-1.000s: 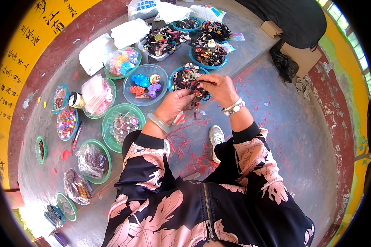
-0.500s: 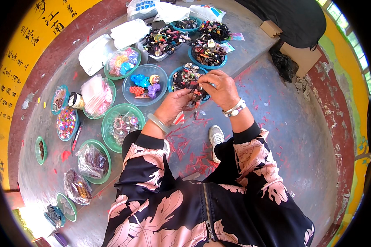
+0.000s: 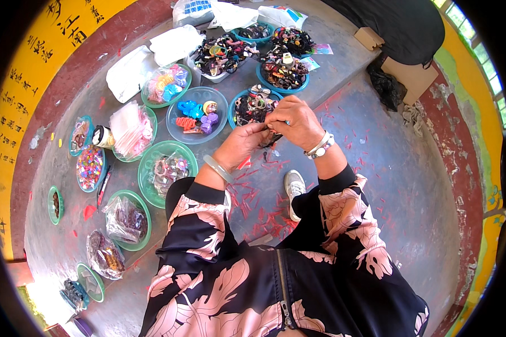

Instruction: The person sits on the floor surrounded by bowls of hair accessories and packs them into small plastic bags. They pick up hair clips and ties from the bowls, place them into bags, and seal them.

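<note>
Filling most of the view, a grey floor [image 3: 405, 241] rises at left into a low step [image 3: 56, 168]. Next in size is the person's black jacket [image 3: 225, 292], printed with pink leaves and seen from above, then a curved yellow wall [image 3: 25, 67] at far left and a black cover [image 3: 405, 28] at upper right. White bags [image 3: 130, 73] lie toward the back of the step. Nearer are a green bowl [image 3: 146, 168] of small wrapped things, a clear bowl [image 3: 222, 106] of bright bows, and a blue bowl [image 3: 231, 112] of dark, tangled hair ties, just beyond the hands.

The left hand [image 3: 239, 147] and right hand [image 3: 298, 126] meet in front of the blue bowl, fingertips touching, both pinching a dark piece [image 3: 272, 139]. The fingers mostly hide it, so its exact kind is hard to tell. A pale bangle [image 3: 216, 168] circles the left wrist; a white watch [image 3: 320, 150] is on the right. Smallest are red scraps [image 3: 244, 197], scattered on the floor below.
</note>
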### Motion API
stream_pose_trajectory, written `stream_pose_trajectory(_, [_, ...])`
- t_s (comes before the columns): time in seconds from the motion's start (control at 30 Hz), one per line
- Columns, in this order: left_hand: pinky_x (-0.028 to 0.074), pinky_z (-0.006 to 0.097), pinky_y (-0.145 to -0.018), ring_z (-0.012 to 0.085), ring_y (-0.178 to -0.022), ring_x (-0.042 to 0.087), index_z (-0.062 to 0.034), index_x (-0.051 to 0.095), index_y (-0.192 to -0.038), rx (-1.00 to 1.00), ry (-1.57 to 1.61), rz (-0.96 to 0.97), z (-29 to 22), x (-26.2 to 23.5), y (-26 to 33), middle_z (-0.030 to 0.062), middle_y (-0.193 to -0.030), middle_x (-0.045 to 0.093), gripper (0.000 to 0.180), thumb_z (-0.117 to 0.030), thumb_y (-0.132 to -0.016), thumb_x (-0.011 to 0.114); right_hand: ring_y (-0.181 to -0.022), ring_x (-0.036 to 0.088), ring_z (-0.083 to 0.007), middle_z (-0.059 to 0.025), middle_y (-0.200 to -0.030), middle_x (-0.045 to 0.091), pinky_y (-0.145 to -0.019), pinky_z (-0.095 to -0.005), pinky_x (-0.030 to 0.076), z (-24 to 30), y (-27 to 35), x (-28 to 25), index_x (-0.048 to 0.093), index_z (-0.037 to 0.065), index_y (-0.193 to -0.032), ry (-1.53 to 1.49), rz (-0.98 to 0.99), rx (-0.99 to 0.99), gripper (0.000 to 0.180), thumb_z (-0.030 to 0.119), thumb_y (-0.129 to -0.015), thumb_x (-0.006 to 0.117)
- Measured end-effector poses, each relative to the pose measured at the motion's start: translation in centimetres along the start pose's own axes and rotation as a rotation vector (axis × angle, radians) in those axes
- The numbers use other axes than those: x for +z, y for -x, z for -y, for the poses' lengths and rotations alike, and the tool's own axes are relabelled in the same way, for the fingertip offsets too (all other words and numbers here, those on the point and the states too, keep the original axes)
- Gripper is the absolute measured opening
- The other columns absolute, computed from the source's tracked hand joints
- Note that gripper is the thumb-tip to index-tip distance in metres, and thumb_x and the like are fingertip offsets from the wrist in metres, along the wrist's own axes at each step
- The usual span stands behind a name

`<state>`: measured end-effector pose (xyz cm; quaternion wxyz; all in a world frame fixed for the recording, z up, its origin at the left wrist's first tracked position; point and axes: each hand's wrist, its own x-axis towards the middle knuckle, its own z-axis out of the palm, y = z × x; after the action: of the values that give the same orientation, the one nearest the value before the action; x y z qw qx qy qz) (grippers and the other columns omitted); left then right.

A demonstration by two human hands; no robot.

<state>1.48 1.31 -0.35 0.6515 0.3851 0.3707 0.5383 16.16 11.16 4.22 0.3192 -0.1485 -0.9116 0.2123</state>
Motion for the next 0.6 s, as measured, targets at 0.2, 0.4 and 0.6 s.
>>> stream_pose_trajectory(0.2, [0.045, 0.024, -0.081, 0.0124, -0.089, 0.057, 0.0028, 0.051, -0.113, 0.024, 0.066, -0.03, 0.1, 0.0, -0.1, 0.0062, -0.102, 0.059, 0.028, -0.012, -0.091, 0.046, -0.079, 0.056, -0.0216, -0.0059, -0.076, 0.06, -0.072, -0.0335, 0.045, 0.5, 0.0, -0.5, 0.066, 0.008, -0.078, -0.183, 0.047, 0.219, 0.011, 0.007, -0.067, 0.066])
stream_pose_trajectory(0.4, [0.045, 0.025, -0.081, 0.013, -0.089, 0.058, 0.0031, 0.05, -0.114, 0.027, 0.037, -0.021, -0.2, 0.2, 0.2, 0.0068, -0.102, 0.059, 0.028, -0.013, -0.091, 0.045, -0.079, 0.055, -0.0212, -0.0057, -0.074, 0.06, -0.069, -0.033, 0.046, 0.4, 0.2, -0.9, 0.066, 0.008, -0.078, -0.141, -0.018, 0.31, 0.012, 0.01, -0.066, 0.067])
stream_pose_trajectory(0.6, [0.044, 0.024, -0.083, 0.0115, -0.09, 0.057, 0.0023, 0.049, -0.117, 0.048, -0.074, 0.033, 0.1, -0.3, 0.0, 0.0059, -0.103, 0.059, 0.031, -0.015, -0.092, 0.044, -0.075, 0.055, -0.022, -0.0047, -0.068, 0.06, -0.067, -0.0328, 0.045, -0.4, 0.3, -0.5, 0.066, 0.008, -0.071, -0.124, 0.009, 0.157, 0.007, 0.009, -0.065, 0.066])
